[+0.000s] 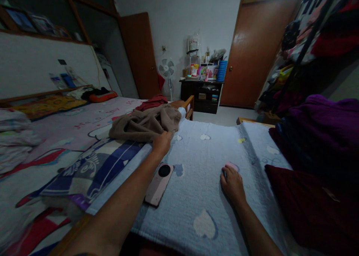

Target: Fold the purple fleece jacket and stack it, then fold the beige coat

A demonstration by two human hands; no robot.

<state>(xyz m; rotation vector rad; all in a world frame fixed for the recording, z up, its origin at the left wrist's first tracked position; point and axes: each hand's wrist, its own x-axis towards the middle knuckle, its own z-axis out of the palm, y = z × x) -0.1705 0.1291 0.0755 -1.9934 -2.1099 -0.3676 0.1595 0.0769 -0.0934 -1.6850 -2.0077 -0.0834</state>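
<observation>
My left hand (162, 144) is closed on the near edge of a crumpled brown garment (146, 123). The garment lies in a heap at the left border of a pale blue bedsheet (193, 188) printed with hearts. Under my left forearm, partly hidden, a pink phone (158, 188) lies with its round camera facing up. My right hand (233, 182) rests on the sheet beside a pink heart print, fingers slightly bent and thumb apart. Nothing shows in it.
Dark red folded cloth (300, 200) and a purple and navy clothes pile (325, 125) lie on the right. A blue-white checked cloth (95, 166) is on the left bed. Beyond stand a white fan (167, 68), a dark cabinet (198, 95) and a wooden door (249, 54).
</observation>
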